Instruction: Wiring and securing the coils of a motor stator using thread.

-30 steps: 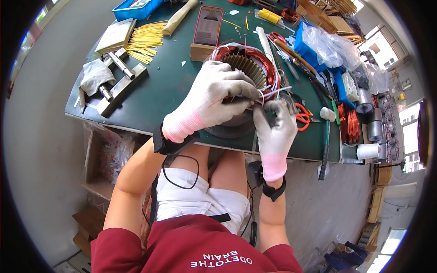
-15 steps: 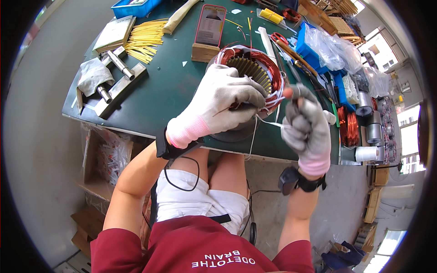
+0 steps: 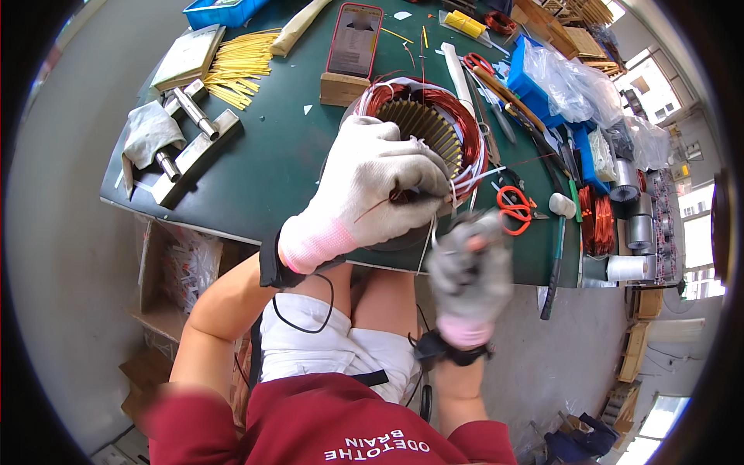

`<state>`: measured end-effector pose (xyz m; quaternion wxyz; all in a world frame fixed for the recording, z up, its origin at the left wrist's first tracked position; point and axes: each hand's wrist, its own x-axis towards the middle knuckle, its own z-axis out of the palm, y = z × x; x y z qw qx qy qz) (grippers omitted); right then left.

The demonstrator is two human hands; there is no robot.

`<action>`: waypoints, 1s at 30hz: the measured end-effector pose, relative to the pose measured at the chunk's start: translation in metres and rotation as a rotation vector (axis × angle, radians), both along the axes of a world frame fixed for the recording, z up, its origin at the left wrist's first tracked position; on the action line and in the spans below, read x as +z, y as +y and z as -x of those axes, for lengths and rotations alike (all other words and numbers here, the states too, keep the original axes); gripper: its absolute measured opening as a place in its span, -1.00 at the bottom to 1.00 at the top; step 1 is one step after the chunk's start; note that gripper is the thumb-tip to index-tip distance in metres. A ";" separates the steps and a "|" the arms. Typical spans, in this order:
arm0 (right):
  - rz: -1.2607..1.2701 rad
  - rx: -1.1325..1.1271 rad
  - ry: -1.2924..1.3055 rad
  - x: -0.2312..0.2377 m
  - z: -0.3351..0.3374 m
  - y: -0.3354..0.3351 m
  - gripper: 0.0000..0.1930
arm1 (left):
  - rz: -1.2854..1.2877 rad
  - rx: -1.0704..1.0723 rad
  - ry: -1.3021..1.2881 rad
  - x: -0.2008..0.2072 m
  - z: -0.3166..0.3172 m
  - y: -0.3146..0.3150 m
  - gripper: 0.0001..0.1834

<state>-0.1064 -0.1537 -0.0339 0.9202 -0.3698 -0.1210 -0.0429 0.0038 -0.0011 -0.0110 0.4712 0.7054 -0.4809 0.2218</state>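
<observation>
A motor stator [image 3: 422, 116] with copper windings [image 3: 465, 116] and yellow slot liners stands at the table's near edge. My left hand [image 3: 387, 170], in a white-grey glove, is closed on the near rim of the windings. A thin copper wire sticks out beneath its fingers. White lacing cord [image 3: 425, 246] hangs from the stator's near side. My right hand [image 3: 471, 260], gloved too, is just right of and below the stator; motion smears its fingers, so whether it grips the cord is unclear.
Red-handled scissors [image 3: 514, 210] and a white-headed mallet [image 3: 559, 232] lie to the right. Behind the stator a phone [image 3: 354, 40] leans on a wooden block [image 3: 344, 90]. Yellow strips [image 3: 239, 66] and metal parts [image 3: 196, 159] lie left; blue bins [image 3: 527, 81] stand right.
My right hand has swung down and left, nearer the table edge, uncovering the scissors and mallet. My left hand keeps its place on the windings.
</observation>
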 end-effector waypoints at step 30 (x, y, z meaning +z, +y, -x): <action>0.419 -0.292 -0.062 -0.030 0.001 0.013 -0.81 | -0.661 0.785 -0.183 0.037 0.072 0.002 -0.73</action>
